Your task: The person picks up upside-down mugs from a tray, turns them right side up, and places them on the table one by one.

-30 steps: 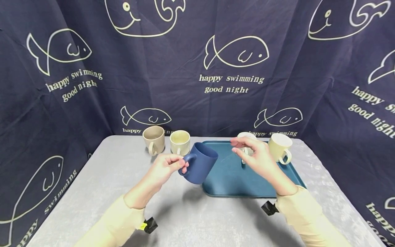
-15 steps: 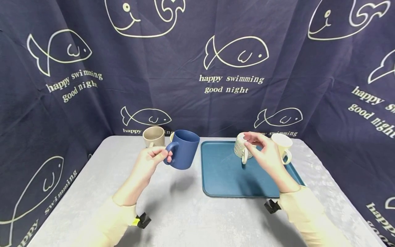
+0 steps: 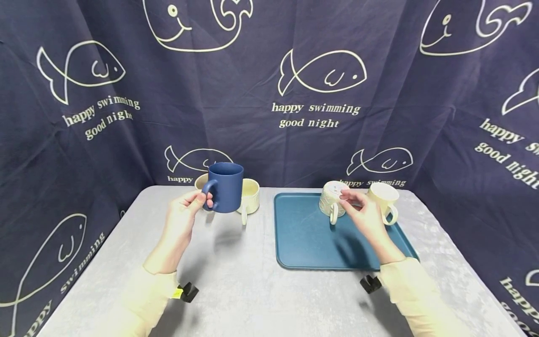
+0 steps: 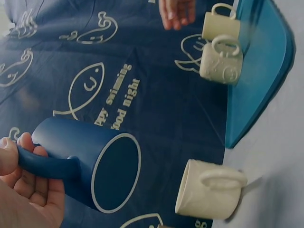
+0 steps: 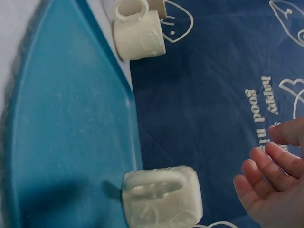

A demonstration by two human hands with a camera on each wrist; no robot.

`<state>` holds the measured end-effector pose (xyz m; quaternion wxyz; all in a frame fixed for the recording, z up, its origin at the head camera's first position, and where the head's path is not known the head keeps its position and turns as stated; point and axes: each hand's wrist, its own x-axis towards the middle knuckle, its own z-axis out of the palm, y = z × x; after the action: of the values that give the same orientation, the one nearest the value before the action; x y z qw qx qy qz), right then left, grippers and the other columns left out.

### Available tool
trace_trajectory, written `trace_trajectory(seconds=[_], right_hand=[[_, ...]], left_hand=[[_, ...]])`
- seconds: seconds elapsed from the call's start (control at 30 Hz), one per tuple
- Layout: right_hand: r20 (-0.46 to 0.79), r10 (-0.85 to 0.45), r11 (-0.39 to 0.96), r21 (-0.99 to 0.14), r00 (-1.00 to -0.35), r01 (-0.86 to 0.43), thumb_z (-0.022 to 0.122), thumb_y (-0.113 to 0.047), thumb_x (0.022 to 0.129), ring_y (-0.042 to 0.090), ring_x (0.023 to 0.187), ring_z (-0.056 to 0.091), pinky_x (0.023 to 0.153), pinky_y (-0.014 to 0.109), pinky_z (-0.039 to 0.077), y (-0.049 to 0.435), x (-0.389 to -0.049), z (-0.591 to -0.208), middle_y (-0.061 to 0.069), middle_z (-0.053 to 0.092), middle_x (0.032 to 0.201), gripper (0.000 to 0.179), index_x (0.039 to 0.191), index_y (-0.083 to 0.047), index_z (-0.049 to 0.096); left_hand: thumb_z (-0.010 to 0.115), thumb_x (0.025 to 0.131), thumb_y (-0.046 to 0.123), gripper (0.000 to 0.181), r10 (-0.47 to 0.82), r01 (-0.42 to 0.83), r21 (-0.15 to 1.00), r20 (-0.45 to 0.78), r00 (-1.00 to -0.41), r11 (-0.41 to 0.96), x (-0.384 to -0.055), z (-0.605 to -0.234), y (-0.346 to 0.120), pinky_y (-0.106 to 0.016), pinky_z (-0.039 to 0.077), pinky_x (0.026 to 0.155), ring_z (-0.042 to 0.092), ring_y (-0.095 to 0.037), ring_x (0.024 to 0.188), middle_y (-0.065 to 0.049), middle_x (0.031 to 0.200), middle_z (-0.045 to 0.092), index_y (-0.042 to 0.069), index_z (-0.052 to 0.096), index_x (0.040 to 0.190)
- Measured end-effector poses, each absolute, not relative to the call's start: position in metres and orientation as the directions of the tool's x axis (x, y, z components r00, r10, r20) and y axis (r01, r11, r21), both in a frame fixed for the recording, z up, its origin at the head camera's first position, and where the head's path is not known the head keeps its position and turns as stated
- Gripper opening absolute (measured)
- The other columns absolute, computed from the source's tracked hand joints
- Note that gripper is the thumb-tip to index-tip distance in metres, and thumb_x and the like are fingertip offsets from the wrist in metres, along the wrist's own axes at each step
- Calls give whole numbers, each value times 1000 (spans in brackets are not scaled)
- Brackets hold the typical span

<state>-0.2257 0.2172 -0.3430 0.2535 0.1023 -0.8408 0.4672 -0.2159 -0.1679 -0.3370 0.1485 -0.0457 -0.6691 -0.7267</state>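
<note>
To the left of the teal tray, we see the left hand gripping the handle of a blue mug, thumb and fingers closed on it. The tan mug, also left of the tray, is the farthest mug from it and is mostly hidden from our head view. The blue mug hangs in the air left of the tray, nearly upright with its opening up. Between the tan mug and the tray, a cream cup stands upright on the worktop, its left part covered in our head view. On the tray, toward its back edge, we find an embossed cup turned upside down, its base uppermost. Above the right part of the tray hovers the right hand, its fingers loosely bent and holding nothing; our right wrist view shows it apart from the embossed cup. At the tray's back right we see a pale yellow mug, its handle turned toward the tray's front right.
</note>
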Motion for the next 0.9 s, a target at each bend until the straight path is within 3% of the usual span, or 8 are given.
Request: trace_trajectory(seconds=[0.13,0.33,0.6,0.9], right_hand=[[485,86,533,-760,-870,-371,63,4,85,4,80,60,72,5,43,224,-232,-356,32,64,98,24,107,15,61],[402,108,493,-816,-909,-302,63,-6,89,-7,80,55,71,6,42,239,-250,-392,27,66,103,28,113,9,61],[354,150,507,-829,-923,-236,63,-9,90,-11,80,52,71,6,41,243,-260,-416,25,66,106,30,115,7,61],[240,201,435,-891,-950,-133,61,-10,91,-11,78,52,70,7,44,243,-266,-430,26,63,110,33,120,5,59]], left_hand=[[56,93,5,29,-201,306,947,283,-938,-94,-222,-339,-174,-22,38,89,59,-7,81,10,60,64,23,69,73],[55,93,3,33,-273,328,937,287,-918,-117,-230,-343,-186,-22,36,91,59,-9,86,9,59,65,23,69,72],[58,92,5,26,-366,379,915,309,-878,-136,-246,-352,-203,-23,36,88,59,-10,82,9,60,65,19,70,74],[61,90,11,18,-457,389,913,297,-838,-122,-264,-364,-220,-19,36,87,58,-9,82,11,60,65,19,70,76]])
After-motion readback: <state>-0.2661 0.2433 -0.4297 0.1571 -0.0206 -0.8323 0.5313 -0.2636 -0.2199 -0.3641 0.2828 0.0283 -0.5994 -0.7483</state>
